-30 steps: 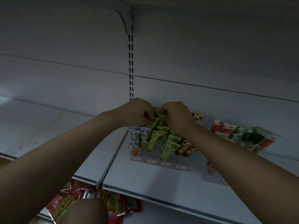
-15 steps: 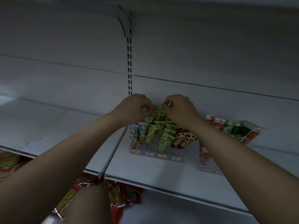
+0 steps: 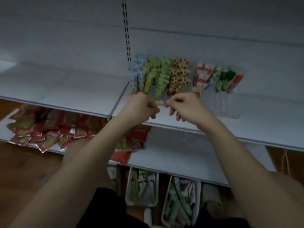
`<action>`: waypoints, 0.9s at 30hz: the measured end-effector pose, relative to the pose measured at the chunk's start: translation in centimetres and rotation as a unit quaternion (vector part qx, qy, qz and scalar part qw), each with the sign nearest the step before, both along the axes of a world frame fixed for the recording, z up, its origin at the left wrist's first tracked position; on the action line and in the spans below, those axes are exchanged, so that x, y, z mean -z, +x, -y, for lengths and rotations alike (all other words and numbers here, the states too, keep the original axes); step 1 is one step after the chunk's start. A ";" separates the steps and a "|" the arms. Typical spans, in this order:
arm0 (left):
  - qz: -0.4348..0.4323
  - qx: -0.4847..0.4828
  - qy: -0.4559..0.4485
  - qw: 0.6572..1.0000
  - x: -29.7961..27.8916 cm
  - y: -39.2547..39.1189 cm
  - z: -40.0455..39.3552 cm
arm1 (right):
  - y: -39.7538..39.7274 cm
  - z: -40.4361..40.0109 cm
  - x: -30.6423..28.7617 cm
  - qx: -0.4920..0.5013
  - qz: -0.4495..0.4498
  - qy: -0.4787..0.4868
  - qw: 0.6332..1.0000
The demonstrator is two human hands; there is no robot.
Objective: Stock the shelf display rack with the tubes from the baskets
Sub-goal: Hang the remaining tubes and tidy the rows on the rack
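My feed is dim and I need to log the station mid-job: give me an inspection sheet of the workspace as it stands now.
Surface: white shelf, bare in front.
Job's things: tubes ranked in the left rack; right rack with front slots unfilled; two baskets of tubes on the floor.
Clutter: red packets heaped on the lower shelf.
Grippers: left hand and right hand close together at the rack front, fingers curled; the image is too blurred to show what they hold.
Cables: nothing seen.
Surroundings: slotted upright, wooden floor.
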State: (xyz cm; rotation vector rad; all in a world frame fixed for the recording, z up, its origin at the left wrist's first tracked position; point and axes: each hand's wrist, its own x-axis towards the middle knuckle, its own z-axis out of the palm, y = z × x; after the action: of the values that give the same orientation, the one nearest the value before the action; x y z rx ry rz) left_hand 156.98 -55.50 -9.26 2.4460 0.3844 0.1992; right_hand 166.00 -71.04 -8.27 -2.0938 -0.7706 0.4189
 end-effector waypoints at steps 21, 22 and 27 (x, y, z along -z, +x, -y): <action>-0.445 0.077 -0.023 0.892 33.6 -9.0 5.9 | -12.1 2.9 34.2 -0.117 -0.241 -0.356 0.895; -0.455 0.078 -0.026 0.887 35.1 -9.5 6.2 | -12.8 2.6 35.4 -0.142 -0.239 -0.366 0.888; -0.485 0.041 -0.052 0.872 40.1 -11.8 7.6 | -15.6 2.8 40.0 -0.178 -0.229 -0.411 0.864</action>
State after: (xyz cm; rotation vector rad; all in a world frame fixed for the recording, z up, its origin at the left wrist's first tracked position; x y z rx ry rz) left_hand 145.15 -63.05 -49.40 2.2690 0.6769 -1.1010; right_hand 150.38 -73.80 -48.27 -2.4291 -0.7551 1.6259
